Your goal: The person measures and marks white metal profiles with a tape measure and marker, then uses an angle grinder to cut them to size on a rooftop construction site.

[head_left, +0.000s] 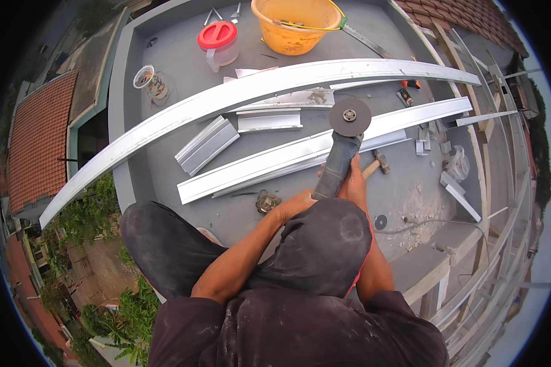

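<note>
A dark angle grinder (337,165) points away from me, its round cutting disc (350,116) uppermost over a long white metal profile (251,168). My right hand (353,183) is closed around the right side of the grinder's body. At the grinder's rear end, my left hand (299,204) is closed on it, its fingertips partly hidden by my raised knee. A hammer (376,164) with a wooden handle lies just right of the grinder. Left of it, near my left hand, sits a small rounded object (267,201) that I cannot make out.
A longer white profile (257,92) spans the ledge on the left. Short cut pieces (208,145) lie between. Farther off stand an orange bucket (300,30) and a red-lidded pitcher (219,44). At right are a loose disc (381,222), a cable (434,221), rubble and wooden framing.
</note>
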The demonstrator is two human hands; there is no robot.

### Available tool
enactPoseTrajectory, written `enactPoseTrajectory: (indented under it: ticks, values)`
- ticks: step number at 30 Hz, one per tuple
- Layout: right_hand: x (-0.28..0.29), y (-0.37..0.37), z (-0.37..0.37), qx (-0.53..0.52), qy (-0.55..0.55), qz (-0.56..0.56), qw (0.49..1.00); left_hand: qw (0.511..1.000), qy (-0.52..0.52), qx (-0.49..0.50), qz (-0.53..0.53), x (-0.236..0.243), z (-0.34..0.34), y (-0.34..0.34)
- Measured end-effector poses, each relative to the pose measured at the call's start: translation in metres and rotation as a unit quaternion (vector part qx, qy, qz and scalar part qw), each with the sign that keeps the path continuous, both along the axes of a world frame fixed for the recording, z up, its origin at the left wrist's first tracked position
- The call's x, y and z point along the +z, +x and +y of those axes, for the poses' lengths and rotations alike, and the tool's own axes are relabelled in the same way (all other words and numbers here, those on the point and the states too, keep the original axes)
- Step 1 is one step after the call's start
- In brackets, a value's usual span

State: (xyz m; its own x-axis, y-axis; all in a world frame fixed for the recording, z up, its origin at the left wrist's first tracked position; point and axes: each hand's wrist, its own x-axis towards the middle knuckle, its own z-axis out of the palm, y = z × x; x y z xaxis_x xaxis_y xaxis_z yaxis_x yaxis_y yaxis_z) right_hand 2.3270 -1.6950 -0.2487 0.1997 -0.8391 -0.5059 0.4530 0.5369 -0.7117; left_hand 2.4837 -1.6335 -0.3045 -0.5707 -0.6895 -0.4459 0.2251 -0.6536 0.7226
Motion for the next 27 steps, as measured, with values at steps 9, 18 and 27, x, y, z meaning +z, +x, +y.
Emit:
enactPoseTrajectory:
  ticks: [9,18,27]
  values:
    - [0.012,-0.001,0.016,-0.104,0.014,-0.016,0.994,0.998,-0.035,0.001,0.055,-0.013,0.024,-0.018]
    - [0.018,-0.012,0.03,-0.084,-0.004,0.03,0.996,0.997,-0.033,-0.049,0.044,-0.015,0.016,-0.02]
    - [0.014,-0.02,0.022,-0.131,-0.034,0.073,0.988,0.998,-0.024,-0.052,0.038,-0.001,0.023,-0.018]
